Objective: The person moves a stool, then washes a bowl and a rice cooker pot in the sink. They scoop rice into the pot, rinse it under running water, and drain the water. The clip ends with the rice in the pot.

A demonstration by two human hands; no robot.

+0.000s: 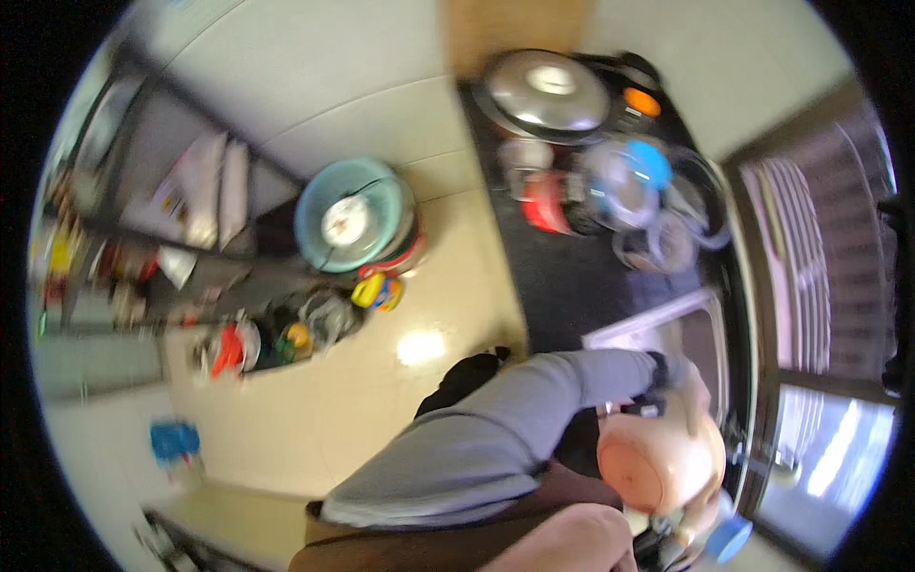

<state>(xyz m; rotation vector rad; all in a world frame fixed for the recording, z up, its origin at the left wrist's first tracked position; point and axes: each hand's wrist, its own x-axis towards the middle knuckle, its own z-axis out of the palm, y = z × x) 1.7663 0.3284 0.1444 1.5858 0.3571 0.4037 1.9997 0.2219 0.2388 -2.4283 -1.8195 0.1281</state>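
Both my hands are on a peach-coloured plastic basin (661, 465), tipped on its side with its round base turned towards me. My left hand (690, 395) grips the upper side. A dark band circles that wrist below a grey sleeve. On the lower side is my right hand (702, 513), partly hidden by the basin. Behind the basin lies the metal sink (704, 339), set in a black countertop (572, 300). What the basin may contain is hidden, and the picture is blurred here.
A lidded metal pan (547, 96), a red container (547, 204) and clear bowls (622, 186) crowd the counter's far end. A window (822, 457) borders the sink. Across the floor stand stacked basins (350, 214), a yellow bottle (379, 291) and a dark shelf rack (193, 254).
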